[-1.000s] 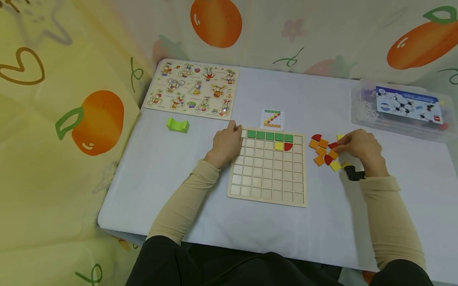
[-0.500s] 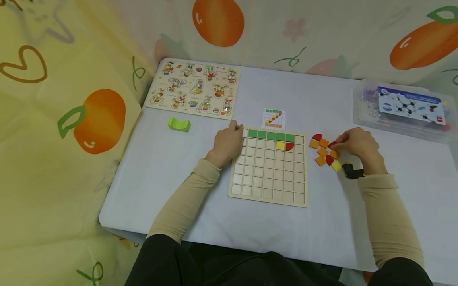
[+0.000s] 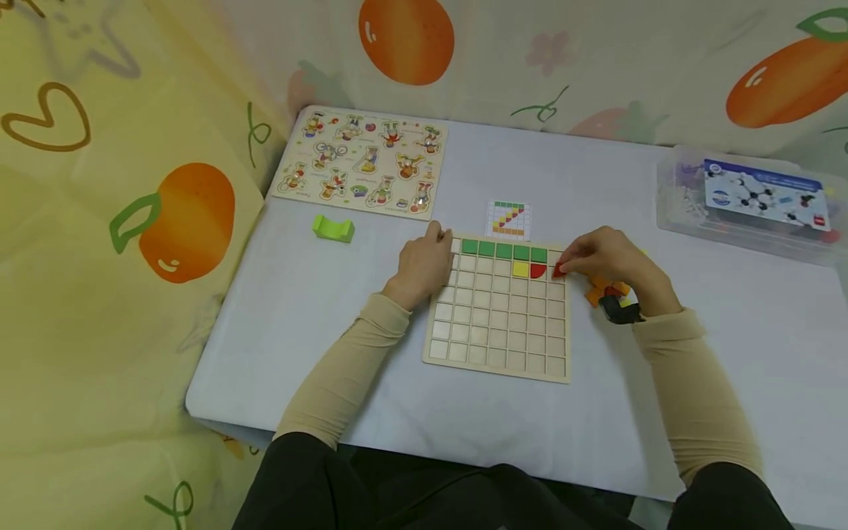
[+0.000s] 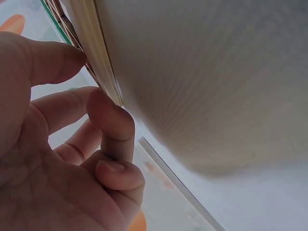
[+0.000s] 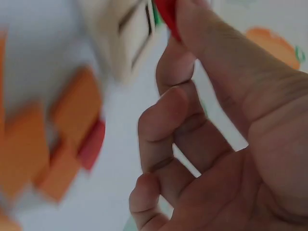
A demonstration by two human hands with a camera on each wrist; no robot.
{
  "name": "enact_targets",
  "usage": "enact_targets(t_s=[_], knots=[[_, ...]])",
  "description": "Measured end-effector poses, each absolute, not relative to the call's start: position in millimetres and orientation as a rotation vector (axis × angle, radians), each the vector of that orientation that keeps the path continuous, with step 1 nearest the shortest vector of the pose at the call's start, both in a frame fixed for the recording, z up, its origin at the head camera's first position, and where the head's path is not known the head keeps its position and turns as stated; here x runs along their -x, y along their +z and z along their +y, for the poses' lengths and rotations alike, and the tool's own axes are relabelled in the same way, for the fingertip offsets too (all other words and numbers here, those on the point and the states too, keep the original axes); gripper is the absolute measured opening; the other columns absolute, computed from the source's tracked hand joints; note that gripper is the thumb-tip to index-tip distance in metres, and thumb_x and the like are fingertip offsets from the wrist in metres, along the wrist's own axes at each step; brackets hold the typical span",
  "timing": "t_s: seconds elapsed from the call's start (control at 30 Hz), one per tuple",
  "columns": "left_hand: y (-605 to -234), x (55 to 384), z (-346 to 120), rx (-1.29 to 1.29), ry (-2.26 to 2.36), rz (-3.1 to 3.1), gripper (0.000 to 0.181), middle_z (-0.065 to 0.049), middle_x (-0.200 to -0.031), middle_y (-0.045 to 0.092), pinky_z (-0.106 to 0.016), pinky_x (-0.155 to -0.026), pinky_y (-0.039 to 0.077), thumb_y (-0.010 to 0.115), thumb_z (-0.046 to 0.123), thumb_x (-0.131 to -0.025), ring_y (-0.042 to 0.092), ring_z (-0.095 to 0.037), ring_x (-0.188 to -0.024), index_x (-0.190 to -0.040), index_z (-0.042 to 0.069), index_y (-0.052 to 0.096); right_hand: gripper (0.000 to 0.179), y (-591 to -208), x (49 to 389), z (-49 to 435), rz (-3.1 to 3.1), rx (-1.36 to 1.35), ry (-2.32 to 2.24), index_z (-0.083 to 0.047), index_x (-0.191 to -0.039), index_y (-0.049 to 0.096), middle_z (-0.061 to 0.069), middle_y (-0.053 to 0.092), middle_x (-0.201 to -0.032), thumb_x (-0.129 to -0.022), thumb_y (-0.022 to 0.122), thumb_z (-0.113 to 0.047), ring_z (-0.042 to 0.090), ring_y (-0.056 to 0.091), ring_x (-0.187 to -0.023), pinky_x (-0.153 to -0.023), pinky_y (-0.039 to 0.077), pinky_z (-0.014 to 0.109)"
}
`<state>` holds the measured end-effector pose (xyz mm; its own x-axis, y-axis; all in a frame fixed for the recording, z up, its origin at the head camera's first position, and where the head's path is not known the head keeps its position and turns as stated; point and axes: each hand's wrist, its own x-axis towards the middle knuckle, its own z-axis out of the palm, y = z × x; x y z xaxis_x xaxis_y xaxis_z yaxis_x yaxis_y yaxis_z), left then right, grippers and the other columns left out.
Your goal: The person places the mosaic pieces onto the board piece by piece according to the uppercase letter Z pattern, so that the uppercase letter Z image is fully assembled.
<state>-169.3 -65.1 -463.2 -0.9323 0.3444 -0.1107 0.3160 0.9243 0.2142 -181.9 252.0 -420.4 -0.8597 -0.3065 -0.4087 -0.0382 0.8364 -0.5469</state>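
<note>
- White tabletop (image 3: 503, 419) in a fabric-walled corner; the printed curtain (image 3: 477, 44) shows oranges, leaves and flowers.
- Wooden picture puzzle (image 3: 363, 163) at the far left; light-green notched block (image 3: 333, 230) just in front of it; transparent plastic box (image 3: 692, 231) at the far right, its label (image 3: 765, 195) printed with molecule models.
- Pattern card (image 3: 509, 220) just beyond the far edge of the wooden grid board (image 3: 497, 324); the board lies flat at mid-table, five green square tiles (image 3: 504, 250) in its far row; a yellow square tile (image 3: 520, 269) and a red quarter-round tile (image 3: 538, 271) sit side by side in the second row.
- Loose orange tiles (image 3: 592, 297), with some red and yellow, lie right of the board; the right hand and black wrist device (image 3: 619, 310) partly hide them.
- Right hand (image 3: 606, 254): thumb and forefinger pinch another red tile (image 3: 559, 271) over the board's right-hand column; whether it touches the board, I cannot tell.
- Left hand (image 3: 425, 265): narrow, fingers bent; thumb and fingers hold the board's left edge near the far corner.
</note>
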Motion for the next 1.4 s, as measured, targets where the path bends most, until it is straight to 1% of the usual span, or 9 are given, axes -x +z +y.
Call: enact_targets(t_s=[0.13,0.27,0.47,0.7,0.8,0.97,1.1,1.27,1.4], knots=[[-461.0,169.3,-63.3,-0.500,0.300,2.914,0.051,-0.016,-0.140,0.055,-0.041,-0.072,0.060,0.052,0.023,-0.108,0.070,-0.028,-0.078,-0.153,0.000,0.046,0.018,-425.7,180.1,230.4,2.498,0.366,-0.752,-0.005,-0.096,0.081,0.011,0.079,-0.097,-0.092,0.079,-0.022,0.023,0.056,-0.092,-0.078,0.042,0.028],[-460.1,168.9,-63.0,-0.492,0.310,2.925,0.051,-0.015,-0.140,0.055,-0.042,-0.074,0.060,0.053,0.023,-0.108,0.072,-0.030,-0.082,-0.153,0.000,0.047,0.014,-429.0,178.6,213.2,2.486,0.421,-0.727,-0.007,-0.093,0.083,0.005,0.080,-0.088,-0.090,0.081,-0.021,0.019,0.059,-0.086,-0.078,0.043,0.028],[-461.3,168.8,-63.5,-0.492,0.313,2.924,0.051,-0.015,-0.140,0.055,-0.042,-0.075,0.060,0.053,0.024,-0.108,0.072,-0.030,-0.083,-0.153,0.000,0.046,0.017,-430.2,174.5,197.0,2.547,0.438,-0.636,-0.008,-0.095,0.084,0.009,0.082,-0.093,-0.087,0.084,-0.023,0.025,0.067,-0.093,-0.081,0.046,0.031],[-463.3,168.5,-64.7,-0.495,0.300,2.942,0.051,-0.015,-0.139,0.055,-0.040,-0.073,0.059,0.054,0.024,-0.108,0.072,-0.029,-0.081,-0.152,0.000,0.047,0.018,-431.1,171.5,185.8,2.585,0.359,-0.587,-0.010,-0.096,0.085,0.007,0.082,-0.092,-0.087,0.085,-0.026,0.025,0.066,-0.092,-0.073,0.043,0.028],[-463.2,168.7,-64.4,-0.497,0.300,2.942,0.051,-0.015,-0.139,0.055,-0.041,-0.073,0.059,0.054,0.024,-0.108,0.072,-0.029,-0.082,-0.152,0.000,0.047,0.020,-431.3,170.0,183.4,2.615,0.339,-0.546,-0.012,-0.096,0.085,0.008,0.082,-0.094,-0.086,0.085,-0.029,0.027,0.066,-0.091,-0.071,0.042,0.030],[-463.1,169.2,-64.4,-0.501,0.306,2.941,0.051,-0.016,-0.139,0.056,-0.041,-0.073,0.060,0.053,0.024,-0.108,0.072,-0.029,-0.082,-0.152,-0.001,0.047,0.021,-430.3,166.9,180.0,2.654,0.311,-0.471,-0.013,-0.094,0.085,0.009,0.082,-0.097,-0.085,0.086,-0.032,0.029,0.066,-0.091,-0.076,0.040,0.038],[-462.4,169.4,-64.7,-0.490,0.319,2.940,0.051,-0.015,-0.139,0.056,-0.042,-0.074,0.060,0.054,0.024,-0.108,0.072,-0.030,-0.083,-0.152,-0.001,0.047,0.021,-428.2,165.3,176.2,2.661,0.344,-0.386,-0.015,-0.097,0.085,0.008,0.081,-0.098,-0.088,0.083,-0.033,0.029,0.063,-0.091,-0.080,0.036,0.042],[-461.4,169.0,-64.5,-0.472,0.320,2.915,0.052,-0.015,-0.141,0.055,-0.043,-0.076,0.059,0.053,0.024,-0.108,0.072,-0.031,-0.084,-0.154,0.000,0.045,0.019,-426.7,161.2,184.2,2.705,0.381,-0.380,-0.016,-0.100,0.085,0.010,0.081,-0.103,-0.090,0.080,-0.032,0.031,0.066,-0.091,-0.078,0.036,0.041],[-461.1,168.3,-64.2,-0.469,0.310,2.922,0.052,-0.015,-0.140,0.055,-0.044,-0.077,0.059,0.054,0.025,-0.108,0.072,-0.032,-0.084,-0.153,0.000,0.046,0.022,-427.1,161.0,202.2,2.770,0.327,-0.441,-0.014,-0.101,0.085,0.017,0.079,-0.109,-0.090,0.080,-0.032,0.033,0.066,-0.090,-0.074,0.037,0.038]])
